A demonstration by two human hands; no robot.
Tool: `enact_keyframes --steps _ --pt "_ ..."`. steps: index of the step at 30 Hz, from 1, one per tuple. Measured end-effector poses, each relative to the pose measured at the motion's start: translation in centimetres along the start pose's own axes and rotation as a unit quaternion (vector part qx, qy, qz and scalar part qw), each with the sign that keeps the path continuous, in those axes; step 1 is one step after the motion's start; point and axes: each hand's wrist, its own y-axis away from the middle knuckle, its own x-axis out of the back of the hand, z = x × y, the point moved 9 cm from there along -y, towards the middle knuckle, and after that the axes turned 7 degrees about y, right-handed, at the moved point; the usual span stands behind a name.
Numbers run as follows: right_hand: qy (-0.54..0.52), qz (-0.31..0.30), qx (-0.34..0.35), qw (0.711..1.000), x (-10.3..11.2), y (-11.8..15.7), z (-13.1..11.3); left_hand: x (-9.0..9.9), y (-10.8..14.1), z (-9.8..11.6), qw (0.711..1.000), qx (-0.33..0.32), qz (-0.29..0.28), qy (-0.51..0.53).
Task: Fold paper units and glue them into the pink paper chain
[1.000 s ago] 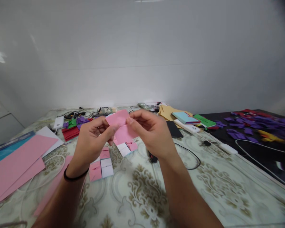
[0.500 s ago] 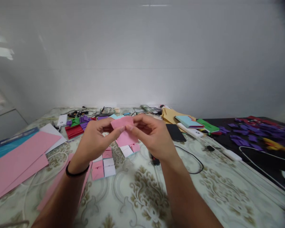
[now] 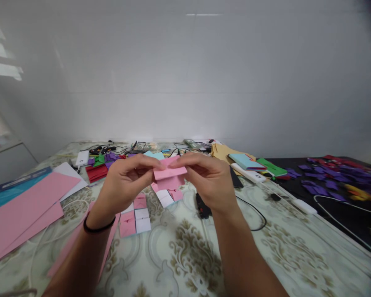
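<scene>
A small piece of pink paper (image 3: 170, 178) with a folded flap along it is held up above the table between both hands. My left hand (image 3: 128, 181) pinches its left side, thumb below and fingers behind. On the right edge, my right hand (image 3: 206, 178) grips it in the same way. Below the hands lies a square of pink and white folded papers (image 3: 135, 218). A second pink and white set (image 3: 167, 196) shows partly under the held paper. Large pink sheets (image 3: 31, 206) lie at the left, and another pink sheet (image 3: 72, 243) is partly hidden by my left forearm.
Red folded paper (image 3: 96, 173), a white power bank (image 3: 82, 158) and cables are at the back left. A black device (image 3: 203, 207) with a cord lies by my right wrist. Yellow envelopes (image 3: 221, 152), a light-blue pad (image 3: 247, 161) and purple scraps (image 3: 327, 175) are to the right.
The pink paper was nearly flat towards me; now a flap stands folded across it. Both hands have moved slightly apart, with the fingers shifted to the paper's sides.
</scene>
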Motion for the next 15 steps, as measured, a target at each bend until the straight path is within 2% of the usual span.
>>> enact_keyframes --steps 4,10,15 --pt "-0.011 -0.033 0.02 0.999 -0.02 -0.1 -0.48 0.07 0.12 0.86 0.999 -0.025 -0.012 -0.041" --pt "-0.05 -0.065 0.002 0.997 -0.51 0.1 -0.17 -0.01 0.34 0.49 0.999 -0.004 -0.032 -0.006" --pt "-0.009 -0.076 0.034 0.996 -0.37 0.07 -0.74 -0.17 0.28 0.62 0.999 -0.001 -0.047 0.019"
